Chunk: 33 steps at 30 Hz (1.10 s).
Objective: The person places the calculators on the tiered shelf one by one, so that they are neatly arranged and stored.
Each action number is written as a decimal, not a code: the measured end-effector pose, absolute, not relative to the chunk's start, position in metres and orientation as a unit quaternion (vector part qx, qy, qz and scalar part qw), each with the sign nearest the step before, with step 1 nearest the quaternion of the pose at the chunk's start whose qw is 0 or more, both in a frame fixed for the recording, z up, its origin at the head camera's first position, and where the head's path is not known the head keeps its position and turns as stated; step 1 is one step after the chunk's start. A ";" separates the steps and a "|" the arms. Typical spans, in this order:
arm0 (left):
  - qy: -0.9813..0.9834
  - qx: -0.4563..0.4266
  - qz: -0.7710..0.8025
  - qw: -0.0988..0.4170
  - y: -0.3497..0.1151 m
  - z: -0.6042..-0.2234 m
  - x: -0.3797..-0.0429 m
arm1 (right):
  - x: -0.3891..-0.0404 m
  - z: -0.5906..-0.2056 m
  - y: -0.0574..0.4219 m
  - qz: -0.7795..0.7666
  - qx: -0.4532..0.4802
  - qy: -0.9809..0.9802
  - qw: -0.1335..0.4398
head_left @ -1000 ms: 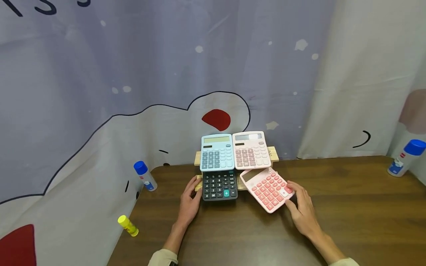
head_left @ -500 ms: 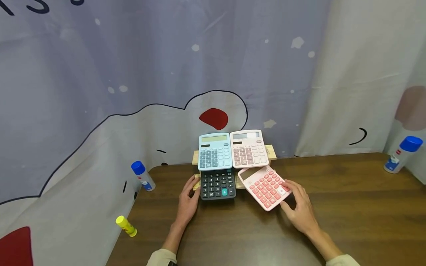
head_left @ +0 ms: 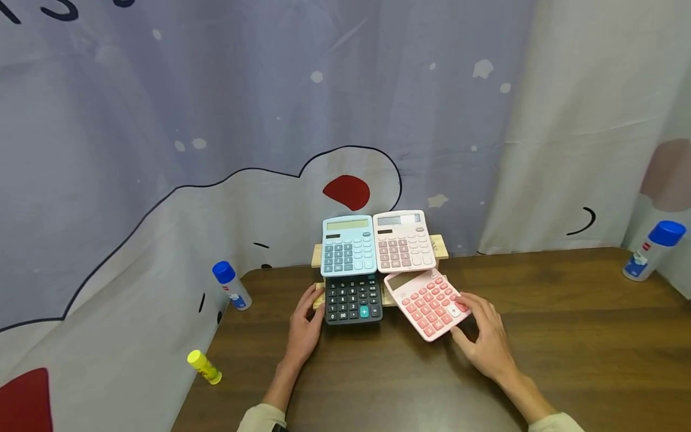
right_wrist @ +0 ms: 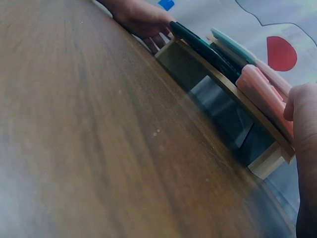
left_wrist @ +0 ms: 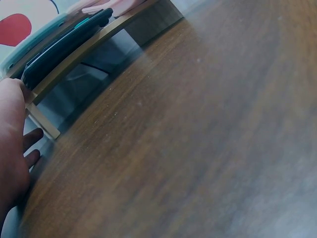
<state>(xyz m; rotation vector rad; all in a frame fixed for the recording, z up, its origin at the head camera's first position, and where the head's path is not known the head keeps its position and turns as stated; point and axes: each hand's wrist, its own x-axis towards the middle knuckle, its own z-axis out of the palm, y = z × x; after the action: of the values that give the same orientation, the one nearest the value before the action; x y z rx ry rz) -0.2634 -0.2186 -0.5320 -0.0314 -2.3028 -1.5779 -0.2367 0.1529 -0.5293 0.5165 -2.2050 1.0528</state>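
Observation:
My right hand [head_left: 486,342] pinches the lower right corner of a pink calculator [head_left: 429,306], thumb at its edge and fingers over its keys. That calculator lies tilted, its top edge against the lower tier of a small wooden rack [head_left: 441,247]. At the rack's left end my left hand [head_left: 305,330] grips the wood between thumb and fingers, beside a black calculator [head_left: 353,300] on the lower tier. A light blue calculator [head_left: 349,246] and a pale pink calculator [head_left: 405,242] lean side by side on the upper tier, partly covering the black one's top.
Two white bottles with blue caps stand at the sides, a left bottle [head_left: 232,285] and a right bottle [head_left: 653,251]. A yellow glue stick [head_left: 204,367] is near the left edge of the brown table [head_left: 583,336]. A printed curtain [head_left: 259,108] hangs behind.
The pink calculator has shifted slightly left along the rack with my right hand, still tilted. My left hand keeps its place on the rack. The head view has moved a little.

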 end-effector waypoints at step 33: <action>-0.814 -0.022 -0.558 0.160 -0.211 -0.498 -0.245 | -0.239 -0.531 0.151 0.375 0.206 -0.846 0.318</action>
<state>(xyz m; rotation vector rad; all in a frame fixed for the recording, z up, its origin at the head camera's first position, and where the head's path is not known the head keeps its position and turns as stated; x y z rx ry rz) -0.2447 -0.2106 -0.4983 -0.0615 -2.3249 -1.5944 -0.2386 0.1512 -0.5312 0.5421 -2.2256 0.9862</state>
